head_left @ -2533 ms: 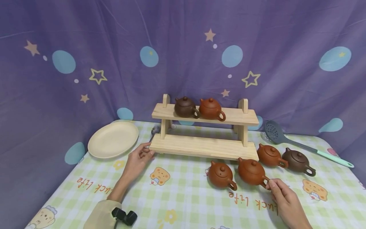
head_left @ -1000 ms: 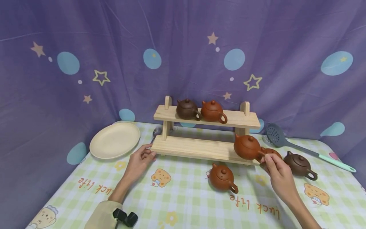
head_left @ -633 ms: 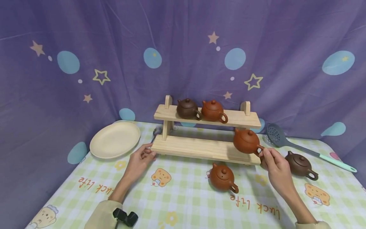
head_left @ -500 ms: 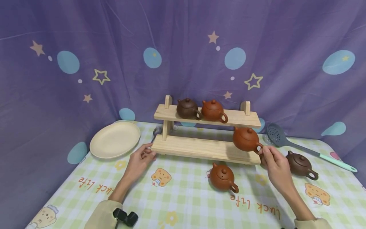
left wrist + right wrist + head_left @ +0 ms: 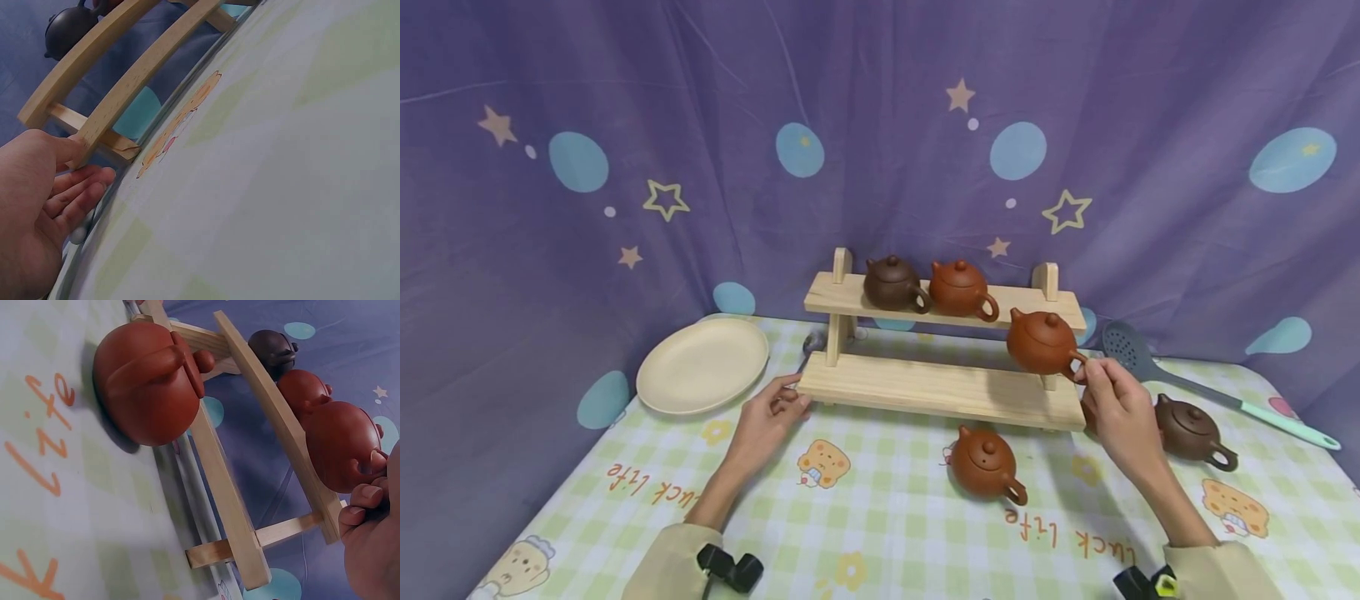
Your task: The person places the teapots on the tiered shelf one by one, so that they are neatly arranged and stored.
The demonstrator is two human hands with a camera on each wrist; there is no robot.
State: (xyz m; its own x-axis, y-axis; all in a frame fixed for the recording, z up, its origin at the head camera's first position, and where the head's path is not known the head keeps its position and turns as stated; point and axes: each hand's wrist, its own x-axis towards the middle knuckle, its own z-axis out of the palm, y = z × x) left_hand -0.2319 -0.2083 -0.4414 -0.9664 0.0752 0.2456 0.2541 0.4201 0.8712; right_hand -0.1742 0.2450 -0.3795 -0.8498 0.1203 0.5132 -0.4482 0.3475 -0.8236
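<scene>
By its handle, my right hand (image 5: 1123, 412) pinches a reddish-brown teapot (image 5: 1042, 342), held raised in front of the right part of the two-tier wooden shelf (image 5: 925, 387). My left hand (image 5: 766, 425) grips the left end of the lower board, thumb and fingers around its edge (image 5: 94, 128). On the upper board stand a dark brown teapot (image 5: 891, 285) and a reddish one (image 5: 961, 290), side by side. Another reddish teapot (image 5: 985, 465) sits on the cloth in front of the shelf. A dark teapot (image 5: 1191, 429) is to the right; a reddish one beside it is mostly hidden behind my right hand.
A cream plate (image 5: 702, 365) lies at the left. At the right rests a slotted skimmer (image 5: 1195, 385) with a mint-green handle end. A metal utensil (image 5: 812, 342) shows behind the shelf's left end. A purple curtain (image 5: 880, 150) hangs behind the checked tablecloth (image 5: 895, 525).
My right hand has picked up the reddish teapot from the cloth by its handle and raised it past the lower board toward the upper one. The left hand keeps its place on the shelf.
</scene>
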